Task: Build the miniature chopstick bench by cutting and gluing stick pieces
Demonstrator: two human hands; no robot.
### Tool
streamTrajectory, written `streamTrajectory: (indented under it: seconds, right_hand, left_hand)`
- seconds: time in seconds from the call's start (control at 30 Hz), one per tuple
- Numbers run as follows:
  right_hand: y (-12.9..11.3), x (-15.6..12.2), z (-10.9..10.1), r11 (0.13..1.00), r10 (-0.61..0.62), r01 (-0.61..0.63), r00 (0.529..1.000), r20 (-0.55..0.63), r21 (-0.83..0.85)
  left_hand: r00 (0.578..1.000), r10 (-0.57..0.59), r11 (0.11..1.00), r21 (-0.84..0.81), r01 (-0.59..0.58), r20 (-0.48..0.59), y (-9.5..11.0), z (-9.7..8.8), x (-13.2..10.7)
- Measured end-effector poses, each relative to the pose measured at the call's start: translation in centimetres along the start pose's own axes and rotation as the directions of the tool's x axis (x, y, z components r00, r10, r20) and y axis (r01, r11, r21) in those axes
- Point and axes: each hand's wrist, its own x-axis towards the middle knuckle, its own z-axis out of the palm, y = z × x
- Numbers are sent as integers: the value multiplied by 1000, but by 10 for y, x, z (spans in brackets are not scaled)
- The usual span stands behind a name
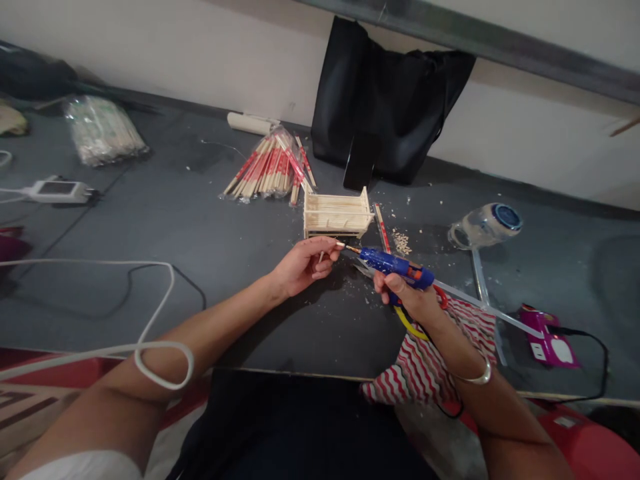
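My left hand (313,265) pinches a short piece of wooden stick (341,245) between thumb and fingers. In my right hand (407,293) is a blue glue gun (385,261), its tip touching or very close to the stick's end. A long clear glue stick (480,305) runs out of the gun's back. Just beyond my left hand stands a small rack-like model built of wooden sticks (337,212). Scissors (411,325) with a yellow and red handle lie under my right hand, partly hidden, beside a striped red and white cloth (425,367).
Bagged chopsticks with red wrappers (273,163) lie behind the model, near a phone (360,162) leaning on a black bag (385,93). A clear jar (485,225) lies to the right, beyond a purple power socket (547,337). A white cable (165,300) loops over my left arm.
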Motion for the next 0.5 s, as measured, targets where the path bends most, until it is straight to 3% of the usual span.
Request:
streamTrajectory:
  seconds: [0.5]
  right_hand:
    - [5, 0, 0, 998, 65, -64, 997, -40, 14]
  left_hand:
    - [1000, 0, 1000, -8, 0, 17, -1, 1, -1]
